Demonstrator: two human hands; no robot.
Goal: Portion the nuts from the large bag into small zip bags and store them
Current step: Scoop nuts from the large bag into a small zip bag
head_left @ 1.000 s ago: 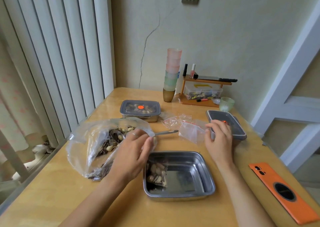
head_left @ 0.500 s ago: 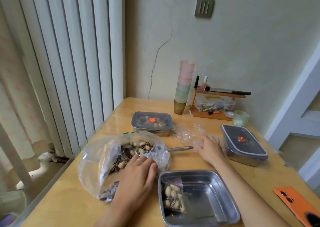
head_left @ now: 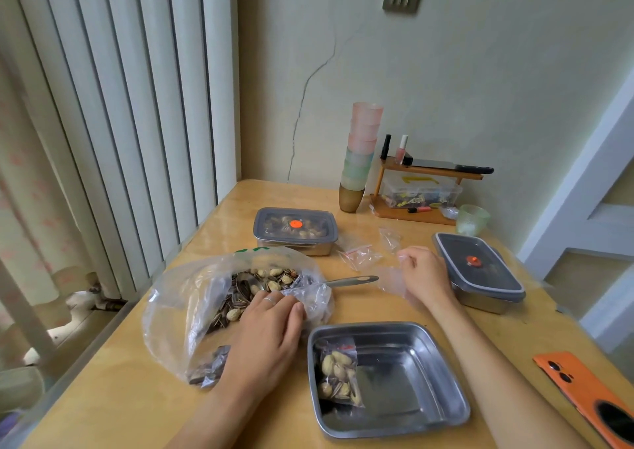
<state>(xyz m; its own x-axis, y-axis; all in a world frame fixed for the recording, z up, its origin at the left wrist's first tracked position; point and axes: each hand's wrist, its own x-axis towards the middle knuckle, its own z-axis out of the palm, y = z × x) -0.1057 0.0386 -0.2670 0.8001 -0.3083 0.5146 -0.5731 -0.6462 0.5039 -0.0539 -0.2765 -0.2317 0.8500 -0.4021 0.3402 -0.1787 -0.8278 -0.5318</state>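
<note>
A large clear bag of nuts and sunflower seeds lies open on the table's left side, with a metal spoon sticking out of its mouth. My left hand rests flat on the bag's near edge. My right hand pinches an empty small zip bag just beyond the spoon handle. More empty zip bags lie behind it. An open steel tray in front holds one filled small zip bag.
Two lidded steel boxes stand behind: one with nuts at centre, one to the right. An orange phone lies at the right edge. Stacked cups, a small wooden shelf and a green glass line the wall.
My left hand let go of the filled small bag in the tray and moved onto the large bag. My right hand left the right box and took hold of an empty zip bag.
</note>
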